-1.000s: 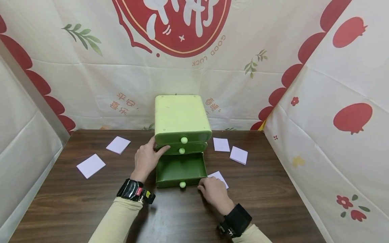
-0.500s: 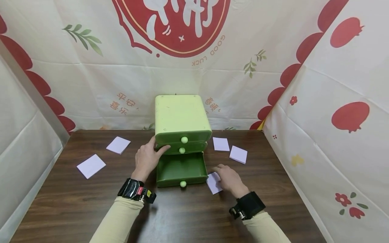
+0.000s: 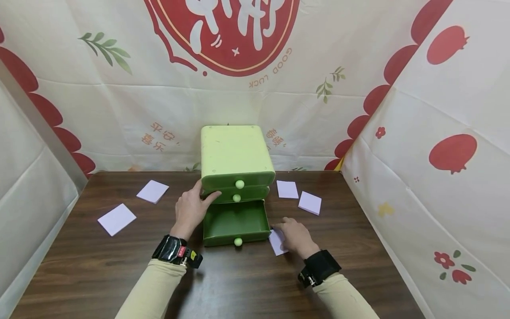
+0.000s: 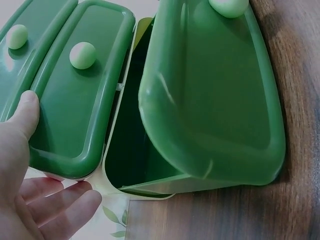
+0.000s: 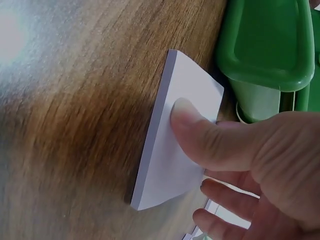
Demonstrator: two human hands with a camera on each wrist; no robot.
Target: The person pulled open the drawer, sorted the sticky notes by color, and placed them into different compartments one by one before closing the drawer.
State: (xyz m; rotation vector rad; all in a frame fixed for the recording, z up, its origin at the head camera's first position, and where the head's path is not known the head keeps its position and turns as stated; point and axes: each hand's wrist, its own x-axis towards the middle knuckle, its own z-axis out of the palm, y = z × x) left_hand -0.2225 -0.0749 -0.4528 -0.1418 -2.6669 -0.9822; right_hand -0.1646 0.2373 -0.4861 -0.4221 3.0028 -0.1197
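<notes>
A small cabinet (image 3: 237,153) with a pale lime top and green drawers stands at the back of the table. Its bottom drawer (image 3: 237,220) is pulled out, and no contents show inside. My left hand (image 3: 190,212) grips the cabinet's left front corner. In the left wrist view the thumb (image 4: 27,112) lies on the middle drawer's front (image 4: 75,112), with fingers at its side. Right of the pulled-out drawer, my right hand (image 3: 296,238) holds a pale lilac sticky note pad (image 5: 175,165) between thumb and fingers. The thumb lies on top; the index finger is mostly hidden.
Two more lilac pads, one nearer the back (image 3: 287,189) and one further right (image 3: 310,203), lie right of the cabinet. On the left are another two, a far pad (image 3: 152,191) and a near pad (image 3: 117,219). Printed cloth (image 3: 159,102) hangs behind the brown table (image 3: 99,274).
My right hand has moved from the drawer's front right corner to the nearby pad and taken hold of it. That pad has shifted slightly left and forward. The left hand stays at the cabinet.
</notes>
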